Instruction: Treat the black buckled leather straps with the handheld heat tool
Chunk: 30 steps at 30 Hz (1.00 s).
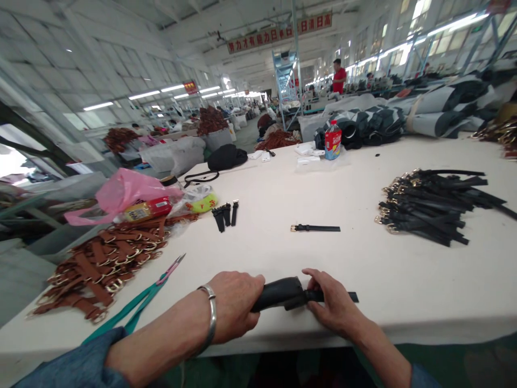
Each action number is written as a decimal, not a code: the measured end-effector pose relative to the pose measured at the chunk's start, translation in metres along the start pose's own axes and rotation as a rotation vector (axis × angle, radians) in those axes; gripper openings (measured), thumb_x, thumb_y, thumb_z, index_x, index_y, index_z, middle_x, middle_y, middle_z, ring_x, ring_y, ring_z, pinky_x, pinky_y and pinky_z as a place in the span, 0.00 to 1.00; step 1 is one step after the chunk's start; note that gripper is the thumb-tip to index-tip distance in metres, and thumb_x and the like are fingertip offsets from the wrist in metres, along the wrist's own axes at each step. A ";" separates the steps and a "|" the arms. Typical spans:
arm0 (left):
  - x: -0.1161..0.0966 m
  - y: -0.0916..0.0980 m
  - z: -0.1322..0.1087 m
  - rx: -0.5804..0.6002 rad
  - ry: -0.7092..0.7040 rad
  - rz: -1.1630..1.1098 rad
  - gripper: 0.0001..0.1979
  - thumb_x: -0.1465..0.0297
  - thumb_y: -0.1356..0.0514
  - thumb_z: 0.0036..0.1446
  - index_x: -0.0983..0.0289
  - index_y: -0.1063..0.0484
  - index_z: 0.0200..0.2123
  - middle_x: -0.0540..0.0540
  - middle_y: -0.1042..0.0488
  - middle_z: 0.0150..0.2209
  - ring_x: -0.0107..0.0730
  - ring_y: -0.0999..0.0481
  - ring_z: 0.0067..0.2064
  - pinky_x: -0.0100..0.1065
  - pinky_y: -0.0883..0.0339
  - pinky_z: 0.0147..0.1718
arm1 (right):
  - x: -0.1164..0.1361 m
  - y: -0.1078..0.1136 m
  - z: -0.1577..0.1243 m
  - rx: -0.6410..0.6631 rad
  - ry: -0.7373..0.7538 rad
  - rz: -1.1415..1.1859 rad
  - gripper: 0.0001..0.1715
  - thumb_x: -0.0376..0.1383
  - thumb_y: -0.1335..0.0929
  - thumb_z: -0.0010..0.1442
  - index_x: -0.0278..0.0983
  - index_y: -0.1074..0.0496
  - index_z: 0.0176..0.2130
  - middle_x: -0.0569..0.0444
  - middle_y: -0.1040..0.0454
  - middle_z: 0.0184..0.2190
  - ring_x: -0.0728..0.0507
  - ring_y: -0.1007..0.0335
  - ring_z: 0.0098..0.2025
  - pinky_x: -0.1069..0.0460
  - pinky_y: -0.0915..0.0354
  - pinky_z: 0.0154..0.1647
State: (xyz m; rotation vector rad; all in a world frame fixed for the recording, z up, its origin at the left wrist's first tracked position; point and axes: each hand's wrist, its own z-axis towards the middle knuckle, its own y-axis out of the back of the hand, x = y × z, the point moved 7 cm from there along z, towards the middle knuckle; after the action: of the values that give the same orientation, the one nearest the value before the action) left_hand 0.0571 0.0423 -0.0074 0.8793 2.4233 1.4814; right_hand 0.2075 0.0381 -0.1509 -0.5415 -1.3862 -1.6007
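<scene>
My left hand [234,307], with a silver bangle at the wrist, is closed around the grip of a thick black handheld tool [280,293] whose exact kind I cannot make out. The tool's far end meets a narrow black strap [352,297]. My right hand [333,304] pinches that strap between thumb and fingers, its tail sticking out to the right. Beyond the hands lies a single black buckle strap [317,228], flat on the white table [258,199]. A heap of black straps with gold buckles [432,205] is at the right, and several short black straps [226,214] lie at the left.
Brown leather straps with metal rings [100,264] are piled at the left, beside scissors [172,269] with a teal ribbon. Behind them sits a pink bag [125,191]. A red-labelled bottle [333,141] and rolls of dark material [375,124] stand at the back. A person in red [338,78] is far off.
</scene>
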 end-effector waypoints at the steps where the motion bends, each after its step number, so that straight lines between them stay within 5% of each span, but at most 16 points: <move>1: 0.000 0.000 0.002 -0.012 0.003 -0.003 0.13 0.66 0.47 0.46 0.61 0.33 0.36 0.59 0.26 0.32 0.46 0.26 0.36 0.42 0.33 0.35 | 0.000 0.000 0.000 0.002 0.004 0.000 0.39 0.25 0.36 0.43 0.40 0.47 0.54 0.54 0.34 0.37 0.45 0.38 0.39 0.46 0.39 0.44; 13: -0.002 -0.002 0.010 -0.056 -0.081 0.050 0.12 0.66 0.48 0.45 0.61 0.33 0.35 0.59 0.25 0.32 0.49 0.25 0.34 0.46 0.32 0.33 | 0.006 0.001 -0.003 0.052 0.039 0.008 0.42 0.22 0.39 0.42 0.40 0.50 0.56 0.51 0.37 0.41 0.45 0.41 0.44 0.44 0.41 0.50; 20: 0.020 -0.014 0.013 -0.026 -0.058 -0.048 0.12 0.64 0.47 0.44 0.59 0.33 0.34 0.56 0.26 0.31 0.48 0.26 0.33 0.44 0.32 0.31 | 0.008 -0.001 -0.002 0.075 0.016 -0.033 0.46 0.22 0.41 0.37 0.39 0.49 0.56 0.51 0.36 0.40 0.43 0.41 0.43 0.44 0.41 0.50; 24: 0.010 -0.008 0.015 -0.052 -0.097 -0.008 0.12 0.65 0.47 0.45 0.60 0.33 0.35 0.58 0.26 0.32 0.48 0.26 0.34 0.44 0.32 0.33 | 0.011 0.000 -0.001 0.070 -0.007 -0.034 0.46 0.22 0.41 0.36 0.40 0.49 0.56 0.50 0.37 0.44 0.43 0.42 0.46 0.43 0.42 0.53; 30: 0.017 -0.012 0.011 -0.039 -0.001 -0.070 0.12 0.64 0.45 0.45 0.60 0.33 0.35 0.55 0.27 0.30 0.42 0.26 0.35 0.38 0.34 0.33 | 0.011 0.003 0.000 0.066 -0.039 -0.016 0.48 0.21 0.42 0.35 0.41 0.51 0.57 0.51 0.37 0.44 0.44 0.42 0.47 0.43 0.43 0.54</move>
State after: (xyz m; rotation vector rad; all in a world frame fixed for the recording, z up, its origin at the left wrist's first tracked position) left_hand 0.0436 0.0567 -0.0203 0.7794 2.3900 1.4980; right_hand 0.2047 0.0343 -0.1404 -0.5259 -1.4708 -1.5585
